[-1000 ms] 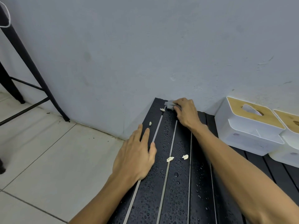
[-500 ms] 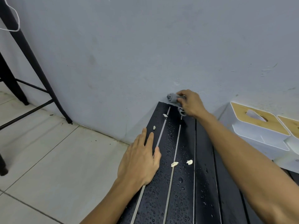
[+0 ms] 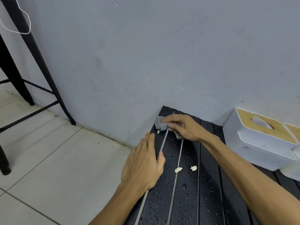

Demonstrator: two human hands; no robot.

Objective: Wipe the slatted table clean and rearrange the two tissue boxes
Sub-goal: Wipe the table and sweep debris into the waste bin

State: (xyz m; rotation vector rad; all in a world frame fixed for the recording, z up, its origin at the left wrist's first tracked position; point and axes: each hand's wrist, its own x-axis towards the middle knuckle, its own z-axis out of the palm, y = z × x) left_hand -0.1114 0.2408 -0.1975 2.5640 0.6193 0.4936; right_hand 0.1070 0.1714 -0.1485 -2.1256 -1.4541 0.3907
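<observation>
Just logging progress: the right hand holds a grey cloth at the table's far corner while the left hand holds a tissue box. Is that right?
Not quite. The head view shows the left hand lying flat on the left edge of the slatted table, holding nothing. The right hand does hold the grey cloth at the far corner.
</observation>
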